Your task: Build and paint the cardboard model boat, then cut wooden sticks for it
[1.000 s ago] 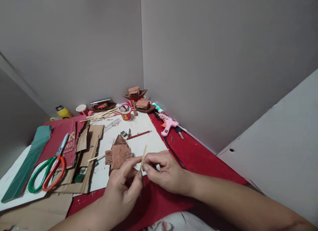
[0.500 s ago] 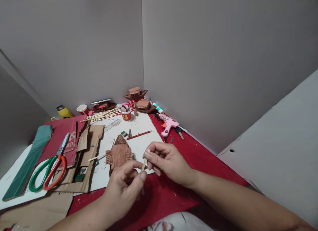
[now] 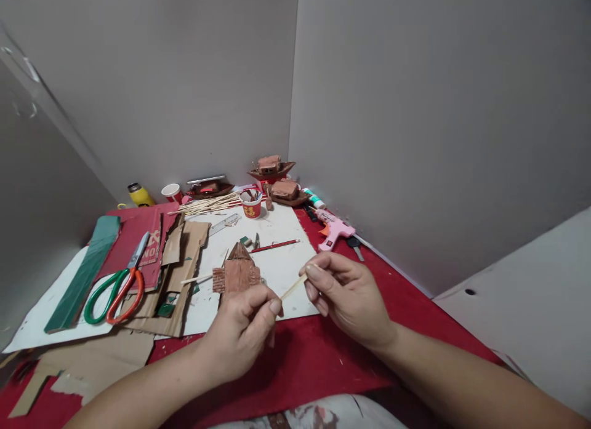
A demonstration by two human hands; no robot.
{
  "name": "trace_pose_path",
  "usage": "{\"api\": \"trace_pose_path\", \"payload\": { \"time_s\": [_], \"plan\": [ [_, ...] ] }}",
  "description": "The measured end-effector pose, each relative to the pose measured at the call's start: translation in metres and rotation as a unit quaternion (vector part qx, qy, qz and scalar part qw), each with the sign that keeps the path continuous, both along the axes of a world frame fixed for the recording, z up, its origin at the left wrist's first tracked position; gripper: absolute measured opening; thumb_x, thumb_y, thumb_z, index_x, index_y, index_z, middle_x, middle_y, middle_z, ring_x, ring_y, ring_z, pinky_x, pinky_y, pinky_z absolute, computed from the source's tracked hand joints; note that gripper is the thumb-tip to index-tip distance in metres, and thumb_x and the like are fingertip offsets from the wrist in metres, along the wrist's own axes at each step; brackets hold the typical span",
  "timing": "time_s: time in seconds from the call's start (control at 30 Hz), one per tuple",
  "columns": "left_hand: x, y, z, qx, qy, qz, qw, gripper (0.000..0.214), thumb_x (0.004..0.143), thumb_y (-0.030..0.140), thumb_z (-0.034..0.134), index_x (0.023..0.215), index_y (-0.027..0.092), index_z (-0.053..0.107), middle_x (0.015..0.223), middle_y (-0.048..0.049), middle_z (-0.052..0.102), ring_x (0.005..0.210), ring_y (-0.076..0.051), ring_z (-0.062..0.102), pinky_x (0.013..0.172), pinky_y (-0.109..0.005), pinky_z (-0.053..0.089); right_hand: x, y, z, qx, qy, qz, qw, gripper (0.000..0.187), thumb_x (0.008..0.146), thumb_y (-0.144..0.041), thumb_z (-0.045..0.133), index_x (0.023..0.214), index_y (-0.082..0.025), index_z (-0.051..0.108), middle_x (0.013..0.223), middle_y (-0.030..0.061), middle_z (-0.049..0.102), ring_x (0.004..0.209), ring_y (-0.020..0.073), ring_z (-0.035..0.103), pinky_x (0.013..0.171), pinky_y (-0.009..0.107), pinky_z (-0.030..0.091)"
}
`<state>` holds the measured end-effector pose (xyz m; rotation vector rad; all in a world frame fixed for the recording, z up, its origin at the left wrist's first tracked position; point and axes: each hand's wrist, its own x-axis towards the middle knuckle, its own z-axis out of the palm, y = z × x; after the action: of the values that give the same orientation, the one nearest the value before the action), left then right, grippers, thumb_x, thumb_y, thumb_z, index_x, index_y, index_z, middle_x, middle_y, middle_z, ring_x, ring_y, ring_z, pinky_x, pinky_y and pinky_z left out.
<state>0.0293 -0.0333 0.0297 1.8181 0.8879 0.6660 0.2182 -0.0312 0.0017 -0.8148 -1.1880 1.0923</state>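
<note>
Between my hands a short, thin pale wooden stick (image 3: 293,287) is stretched out over the near edge of the white board. My left hand (image 3: 252,321) pinches its lower left end. At the upper right end, the fingertips of my right hand (image 3: 344,293) are closed on it. Just beyond my left hand lies a brown model boat (image 3: 237,275) with a pointed tip and ribbed side pieces, its near part hidden by the hand. Another pale stick (image 3: 196,280) lies beside its left side.
Scissors (image 3: 122,287) with green and orange handles lie on cardboard (image 3: 184,318) at left. A pink glue gun (image 3: 335,231) and a key (image 3: 356,248) rest at right. A red pencil (image 3: 276,245), a red cup (image 3: 252,204), sticks (image 3: 210,202) and finished model boats (image 3: 289,192) are farther back.
My hands have moved apart, so more of the stick shows between them, now slanting lower. The whole scene has shifted to the right as the camera turned left.
</note>
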Motion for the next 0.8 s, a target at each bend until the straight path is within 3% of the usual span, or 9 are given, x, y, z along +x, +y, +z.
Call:
{"api": "trace_pose_path", "payload": {
  "time_s": [0.17,0.27,0.4,0.5,0.6,0.7,0.8],
  "plan": [
    [-0.008,0.003,0.012,0.007,0.018,-0.013,1.000,0.034,0.097,0.040,0.038,0.071,0.020,0.047,0.053,0.0046,0.050,0.045,-0.008,0.045,0.047,-0.021,0.035,-0.005,-0.003,-0.005,-0.004,0.018,0.002,1.000,0.025,0.087,-0.038,0.065,0.074,-0.017,0.059,0.053,-0.0049,0.056,0.038,0.0034,0.042,0.036,0.015,0.033],
    [-0.023,0.006,0.019,-0.011,0.025,-0.004,1.000,0.035,0.096,0.039,0.039,0.070,0.019,0.048,0.052,0.0045,0.051,0.045,-0.008,0.046,0.048,-0.021,0.036,-0.001,0.001,0.000,-0.012,0.046,-0.033,0.998,0.026,0.084,-0.041,0.067,0.076,-0.018,0.059,0.052,-0.0052,0.054,0.036,0.0046,0.042,0.034,0.016,0.031],
    [-0.059,0.019,0.019,-0.009,0.009,0.121,0.993,0.033,0.094,0.040,0.045,0.069,0.019,0.050,0.050,0.0061,0.050,0.044,-0.008,0.043,0.046,-0.020,0.034,0.006,0.006,0.007,0.006,0.068,-0.105,0.992,0.023,0.083,-0.042,0.068,0.077,-0.021,0.059,0.056,-0.0046,0.056,0.038,0.0059,0.044,0.034,0.017,0.034],
    [-0.083,0.035,0.008,0.047,0.012,0.212,0.976,0.033,0.092,0.038,0.049,0.065,0.019,0.050,0.050,0.0064,0.048,0.046,-0.008,0.042,0.048,-0.021,0.034,0.002,0.003,0.003,0.007,-0.019,-0.072,0.997,0.019,0.085,-0.039,0.066,0.079,-0.021,0.063,0.061,-0.0009,0.062,0.043,0.0084,0.051,0.041,0.020,0.043],
    [-0.094,0.045,-0.010,0.085,0.022,0.255,0.963,0.028,0.090,0.036,0.052,0.068,0.019,0.051,0.056,0.0061,0.048,0.051,-0.009,0.043,0.049,-0.021,0.034,-0.008,0.000,-0.003,0.003,-0.112,-0.020,0.994,0.019,0.086,-0.036,0.065,0.078,-0.019,0.065,0.064,0.0016,0.065,0.046,0.0094,0.054,0.045,0.021,0.045],
    [-0.094,0.046,-0.021,0.121,0.060,0.247,0.960,0.019,0.089,0.034,0.055,0.077,0.019,0.055,0.064,0.0046,0.051,0.057,-0.010,0.045,0.053,-0.022,0.036,-0.016,0.002,-0.004,-0.004,-0.188,0.029,0.982,0.022,0.088,-0.036,0.061,0.077,-0.017,0.066,0.062,0.0020,0.065,0.047,0.0098,0.054,0.045,0.021,0.044],
    [-0.092,0.042,-0.023,0.160,0.104,0.207,0.960,0.018,0.090,0.031,0.052,0.078,0.018,0.057,0.068,0.0031,0.054,0.062,-0.011,0.049,0.059,-0.022,0.038,-0.019,0.005,0.001,0.009,-0.267,0.069,0.961,0.025,0.091,-0.035,0.055,0.079,-0.016,0.067,0.062,0.0026,0.065,0.048,0.0103,0.055,0.045,0.020,0.043]
  ]
}}
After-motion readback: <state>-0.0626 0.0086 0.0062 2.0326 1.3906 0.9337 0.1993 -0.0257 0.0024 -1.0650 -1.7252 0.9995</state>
